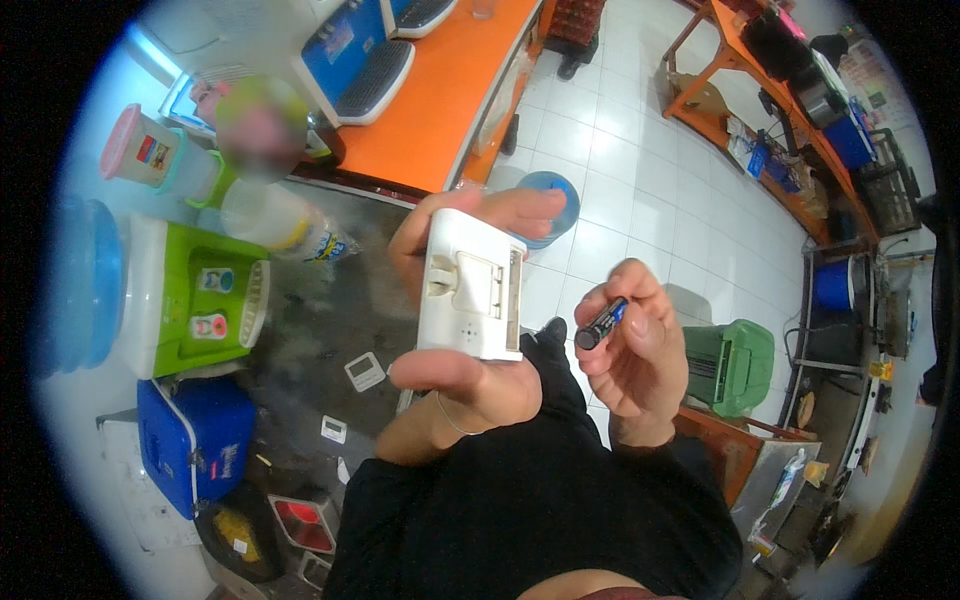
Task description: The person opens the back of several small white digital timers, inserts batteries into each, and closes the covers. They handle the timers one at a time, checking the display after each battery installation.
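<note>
My left hand (485, 388) is wrapped round a small white plastic device (462, 325), thumb along its near edge and fingers along its far edge. The device's back faces up, with a battery slot uncovered along its right side and a kickstand-like part in the middle. To the right of it and apart from it, my right hand (645, 355) pinches a black and blue cylindrical battery (597, 331) between thumb and fingers. On the dark tabletop at left lie a white device with a grey screen (364, 372) and a smaller white one (334, 429).
A green and white dispenser (205, 300) and a blue cooler box (195, 440) stand at the left. Beyond is an orange counter (450, 100) with blue-and-white machines. A green bin (730, 365) and a blue water bottle (550, 205) stand on the white tiled floor (640, 180).
</note>
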A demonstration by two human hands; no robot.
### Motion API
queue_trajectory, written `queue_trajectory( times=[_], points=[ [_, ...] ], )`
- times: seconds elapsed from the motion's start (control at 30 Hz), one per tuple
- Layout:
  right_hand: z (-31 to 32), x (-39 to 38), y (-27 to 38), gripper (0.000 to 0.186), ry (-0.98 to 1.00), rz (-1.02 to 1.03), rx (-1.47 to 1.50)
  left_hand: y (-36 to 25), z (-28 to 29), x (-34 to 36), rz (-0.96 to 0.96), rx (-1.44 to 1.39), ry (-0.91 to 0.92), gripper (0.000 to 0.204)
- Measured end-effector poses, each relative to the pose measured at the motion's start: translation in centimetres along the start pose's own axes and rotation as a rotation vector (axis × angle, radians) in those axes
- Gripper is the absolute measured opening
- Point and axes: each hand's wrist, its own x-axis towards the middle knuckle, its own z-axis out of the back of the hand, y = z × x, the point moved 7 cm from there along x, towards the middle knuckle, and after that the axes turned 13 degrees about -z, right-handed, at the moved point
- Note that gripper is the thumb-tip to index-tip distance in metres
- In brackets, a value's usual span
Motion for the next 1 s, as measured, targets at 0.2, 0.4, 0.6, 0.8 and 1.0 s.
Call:
queue_trajectory(
  times=[0.2,0.4,0.6,0.8,1.0],
  points=[
    [0.2,-0.2,-0.5,0.025,-0.02,-0.019,0.04,-0.5,-0.5,0.4,-0.002,-0.036,-0.01,0.102],
    [-4.3,-2.7,0.6,0.027,-0.103,0.613,-1.313,-0.1,0.6,0.1,0.232,0.18,-0.119,0.104],
    [-5.6,-3.0,-0.2,0.031,-0.014,0.794,-1.521,0.6,1.3,0.4,0.203,0.071,-0.192,0.096],
    [-6.5,-3.7,0.8,0.03,0.045,0.756,-1.462,1.5,2.4,0.7,0.169,-0.073,-0.201,0.095],
    [-7.4,-2.8,2.6,0.031,-0.109,0.754,-1.515,0.5,0.7,0.3,-0.042,-0.078,-0.189,0.089]
  ],
)
